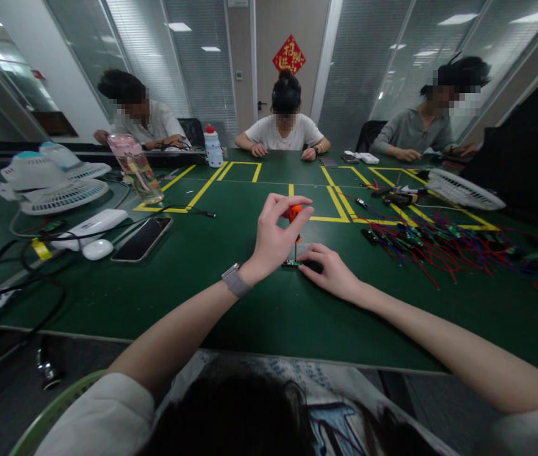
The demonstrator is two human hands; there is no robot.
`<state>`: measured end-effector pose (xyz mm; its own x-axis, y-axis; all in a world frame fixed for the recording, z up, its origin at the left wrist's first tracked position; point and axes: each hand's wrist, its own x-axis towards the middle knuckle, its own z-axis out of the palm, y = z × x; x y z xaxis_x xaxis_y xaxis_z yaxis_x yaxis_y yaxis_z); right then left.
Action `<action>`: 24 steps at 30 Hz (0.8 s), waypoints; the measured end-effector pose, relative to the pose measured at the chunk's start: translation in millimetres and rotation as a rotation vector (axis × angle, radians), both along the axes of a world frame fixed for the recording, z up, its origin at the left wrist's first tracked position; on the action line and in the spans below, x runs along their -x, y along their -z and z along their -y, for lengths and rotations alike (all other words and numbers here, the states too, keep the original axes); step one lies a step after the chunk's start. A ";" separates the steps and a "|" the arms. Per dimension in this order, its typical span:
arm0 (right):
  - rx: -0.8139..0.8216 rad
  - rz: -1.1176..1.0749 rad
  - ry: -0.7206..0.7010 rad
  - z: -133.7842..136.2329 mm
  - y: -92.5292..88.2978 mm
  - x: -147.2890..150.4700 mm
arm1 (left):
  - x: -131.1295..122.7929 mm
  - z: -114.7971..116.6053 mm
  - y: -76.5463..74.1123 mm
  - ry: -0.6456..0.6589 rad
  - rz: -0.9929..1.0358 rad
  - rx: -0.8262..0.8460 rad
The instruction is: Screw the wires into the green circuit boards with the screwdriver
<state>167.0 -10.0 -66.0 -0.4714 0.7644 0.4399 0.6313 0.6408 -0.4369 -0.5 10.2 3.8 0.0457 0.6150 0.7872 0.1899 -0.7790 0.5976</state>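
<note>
My left hand [278,228] is closed around the orange handle of a screwdriver [294,213], which stands upright with its thin shaft pointing down. The shaft's lower end meets a small green circuit board [290,263] lying on the green table. Low on the tabletop, my right hand [328,271] has its fingertips at the right end of that board, pressing or pinching it there. A dark piece [314,266] shows beneath the right fingers; its kind is unclear. The exact contact of the screwdriver tip is too small to make out.
To the right lies a heap of circuit boards with red and blue wires [411,244]. A phone [143,239], a white mouse [97,249], a drink bottle [136,168], fans [64,196] and cables are on the left. Yellow tape [330,218] marks the table [231,316]. Three people sit opposite.
</note>
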 end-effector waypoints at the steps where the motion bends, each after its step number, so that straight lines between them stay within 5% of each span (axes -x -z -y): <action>1: -0.001 -0.001 0.000 0.0 0.0 0.1 | 0.3 0.2 0.0 0.011 0.000 -0.001; 5: 0.000 -0.005 0.005 0.1 -0.1 0.3 | 0.0 0.8 0.1 0.150 0.034 0.037; 11: -0.002 -0.009 0.003 0.3 -0.2 0.3 | 0.4 -0.3 -0.1 -0.048 0.004 -0.027; 17: -0.006 0.001 0.005 0.2 -0.4 0.3 | 0.5 -1.2 0.5 0.075 0.011 0.028; 24: -0.013 0.003 0.006 -0.4 0.3 0.1 | 1.2 0.6 -1.2 -0.025 0.005 -0.030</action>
<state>166.9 -9.6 -66.2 -0.4680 0.7612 0.4489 0.6363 0.6428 -0.4265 -1.7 9.6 5.0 0.0272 0.5922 0.8054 0.2065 -0.7916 0.5751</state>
